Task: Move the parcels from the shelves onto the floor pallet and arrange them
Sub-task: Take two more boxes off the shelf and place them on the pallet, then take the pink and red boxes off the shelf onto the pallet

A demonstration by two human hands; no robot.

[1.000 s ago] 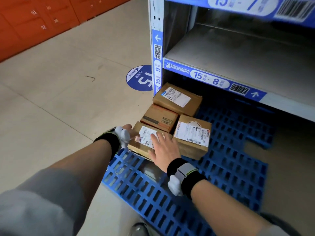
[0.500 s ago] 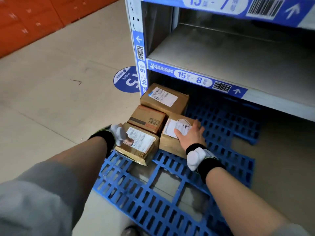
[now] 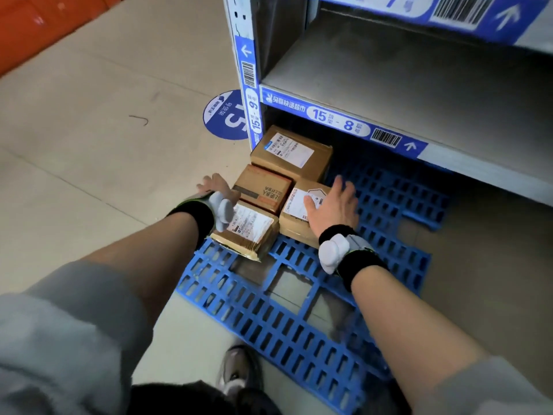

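Several cardboard parcels sit packed together at the far left corner of the blue floor pallet. The farthest parcel lies under the shelf edge. A small brown printed box is in front of it. Nearest me is a labelled parcel with a ragged front edge. My left hand is spread open at the left side of the brown box, its wrist over the nearest parcel. My right hand lies flat, fingers apart, on top of the right-hand parcel.
A grey shelf board with a blue label strip overhangs the back of the pallet. The shelf post stands at the pallet's far left corner. A round blue floor sticker lies left of the post. My shoe is at the pallet's near edge.
My left hand has left the nearest parcel's edge and moved forward beside the brown box. My right hand has slid further across the right-hand parcel's top.
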